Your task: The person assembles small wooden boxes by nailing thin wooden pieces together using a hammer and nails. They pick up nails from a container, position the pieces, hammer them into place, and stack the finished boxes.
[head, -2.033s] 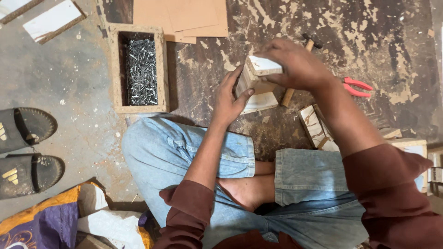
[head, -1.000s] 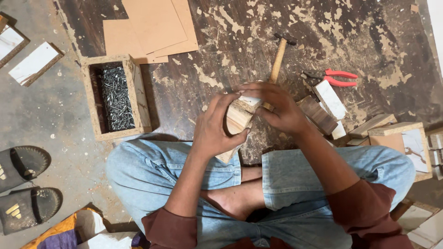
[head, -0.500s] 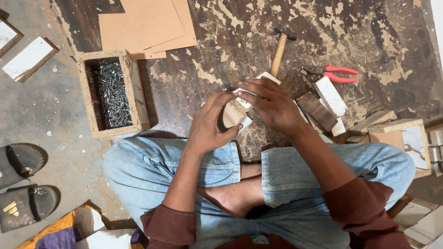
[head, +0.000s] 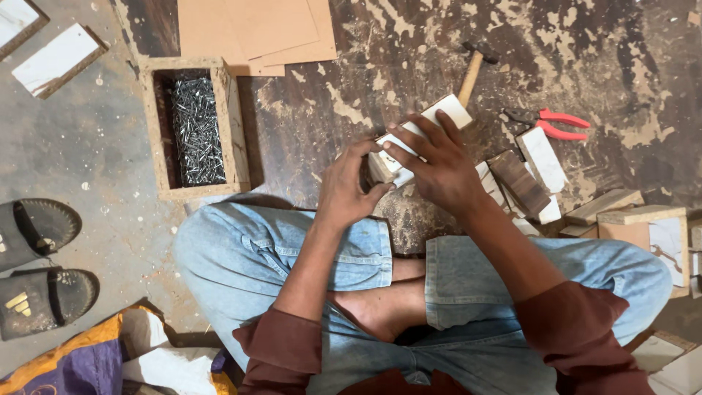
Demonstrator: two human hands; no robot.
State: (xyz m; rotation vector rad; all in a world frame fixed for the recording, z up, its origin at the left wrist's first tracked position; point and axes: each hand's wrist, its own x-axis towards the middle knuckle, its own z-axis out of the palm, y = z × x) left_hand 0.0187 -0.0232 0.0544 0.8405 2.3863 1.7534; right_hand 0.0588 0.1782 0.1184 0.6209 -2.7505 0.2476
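1. I saw the floor (head: 439,51), dark and paint-scarred, spread under everything.
2. A wooden box of nails (head: 194,128) sat far left, well apart from the hands.
3. My left hand (head: 347,190) and right hand (head: 435,164) both gripped the white-faced wooden block (head: 453,110), held mid-scene just above the knees.
4. A hammer (head: 472,69) lay just beyond the block.
5. Red-handled pliers (head: 559,123) lay to the right.

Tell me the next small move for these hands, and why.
Probably steady the white-faced wooden block flat on the floor: both the left hand and right hand grip it, and the hammer lies just beyond it.
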